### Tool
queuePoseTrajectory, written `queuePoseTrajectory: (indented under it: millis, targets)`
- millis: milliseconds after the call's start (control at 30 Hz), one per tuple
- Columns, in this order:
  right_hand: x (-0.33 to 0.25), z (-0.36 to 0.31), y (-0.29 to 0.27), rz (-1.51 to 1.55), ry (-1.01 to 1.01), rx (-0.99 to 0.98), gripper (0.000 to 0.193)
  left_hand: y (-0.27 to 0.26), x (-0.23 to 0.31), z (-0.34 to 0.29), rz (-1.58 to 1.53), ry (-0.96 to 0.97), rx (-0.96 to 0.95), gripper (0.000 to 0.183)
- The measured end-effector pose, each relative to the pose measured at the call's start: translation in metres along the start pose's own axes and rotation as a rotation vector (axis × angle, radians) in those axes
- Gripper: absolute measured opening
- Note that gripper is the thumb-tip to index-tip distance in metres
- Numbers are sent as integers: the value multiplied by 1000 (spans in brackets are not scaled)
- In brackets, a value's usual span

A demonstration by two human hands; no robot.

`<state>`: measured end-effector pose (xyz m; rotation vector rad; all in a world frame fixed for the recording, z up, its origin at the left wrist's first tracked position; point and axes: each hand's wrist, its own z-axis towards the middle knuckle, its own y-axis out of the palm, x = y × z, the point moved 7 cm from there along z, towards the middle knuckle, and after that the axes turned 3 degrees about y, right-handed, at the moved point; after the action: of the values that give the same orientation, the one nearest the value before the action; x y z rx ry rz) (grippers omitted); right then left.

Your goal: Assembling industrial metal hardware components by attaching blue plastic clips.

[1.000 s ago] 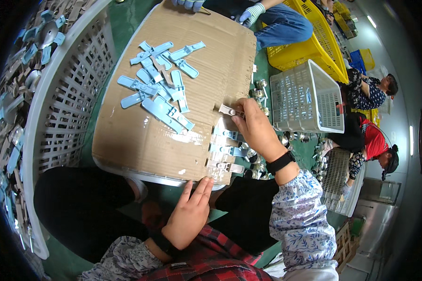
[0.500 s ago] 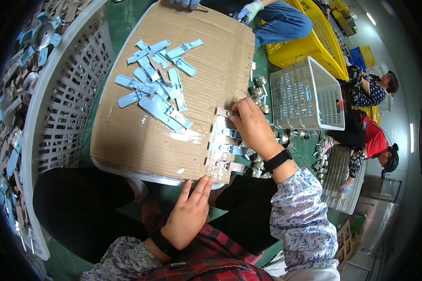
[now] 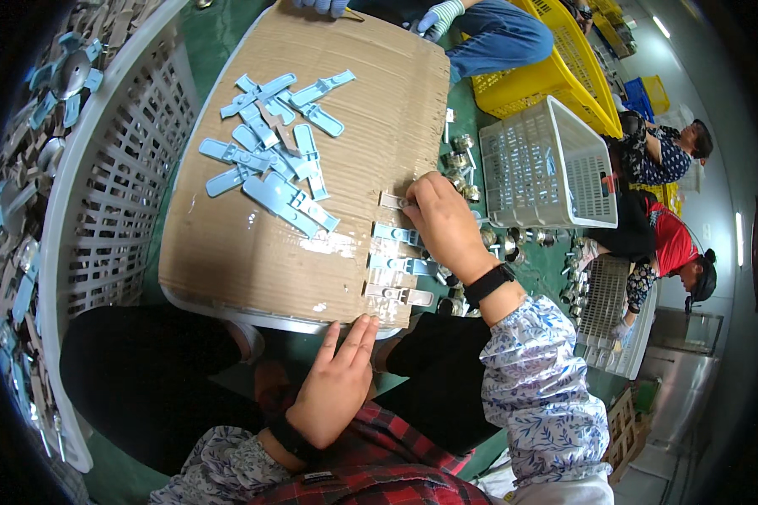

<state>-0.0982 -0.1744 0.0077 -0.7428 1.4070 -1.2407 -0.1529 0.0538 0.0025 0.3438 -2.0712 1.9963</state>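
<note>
My right hand (image 3: 448, 224) is at the right edge of a cardboard sheet (image 3: 227, 278). Its thumb and fingers pinch the outer end of a grey plastic handle (image 3: 391, 201). Nearer me along that edge lie a light blue handle (image 3: 389, 232), another blue handle (image 3: 403, 265) and a beige handle (image 3: 396, 294), their outer ends over the edge. My left hand (image 3: 335, 385) rests open at the near edge, fingers stretched with the tips on the cardboard. Farther left on the sheet is a loose pile of blue handles (image 3: 271, 195), with a few grey ones among them.
A white basket (image 3: 114, 198) full of handles and metal parts stands at left. Metal fittings (image 3: 461, 160) sit on the green floor at right, near a white crate (image 3: 522, 177) and a yellow crate (image 3: 514, 93). Across the sheet are a co-worker's gloved hands (image 3: 440, 18). Two people work at far right.
The view has shifted slightly, so the cardboard and handles appear a little farther left. My right hand still pinches the grey handle; my left hand stays at the near edge.
</note>
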Motion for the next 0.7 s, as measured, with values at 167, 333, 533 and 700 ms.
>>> queuePoseTrajectory:
  millis: [167, 333, 533, 700]
  targets:
    - [-3, 1, 3, -89, -25, 19, 21, -1, -1, -2, -110, -6, 95, 19]
    - [-6, 1, 2, -106, -57, 15, 21, -2, 2, -5, -66, -3, 108, 19]
    - [-17, 3, -16, -175, -103, 45, 12, 6, 7, -7, 54, -5, 111, 23]
    - [-103, 7, -17, -234, -482, 155, 20, 23, 8, -6, 153, -19, 117, 25]
